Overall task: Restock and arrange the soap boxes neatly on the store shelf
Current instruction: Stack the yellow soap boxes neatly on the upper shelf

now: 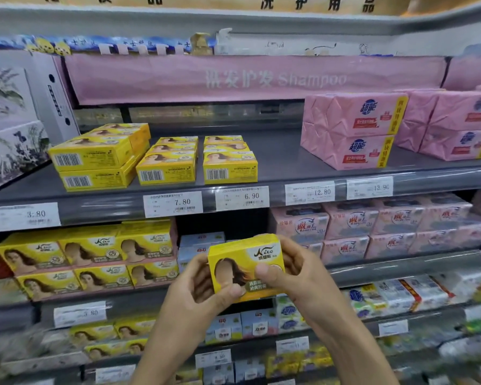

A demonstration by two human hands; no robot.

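A yellow soap box [240,259] with a printed portrait is held up in front of the lower shelves. My left hand [200,287] grips its left side and bottom edge, thumb on the front. My right hand [292,270] grips its right side, thumb across the front. On the grey upper shelf [275,162] lie three rows of the same yellow boxes: a two-high stack at the left [95,159], a middle row [168,162] and a right row [228,162], barcodes facing out. More yellow boxes [89,257] stand on the shelf below.
Pink wrapped soap packs [353,129] are stacked at the right of the upper shelf, white floral cartons [11,120] at its left. Bare shelf lies between the yellow rows and the pink packs. Price tags [172,202] line the shelf edge. Lower shelves hold pink, blue and mixed soap packs.
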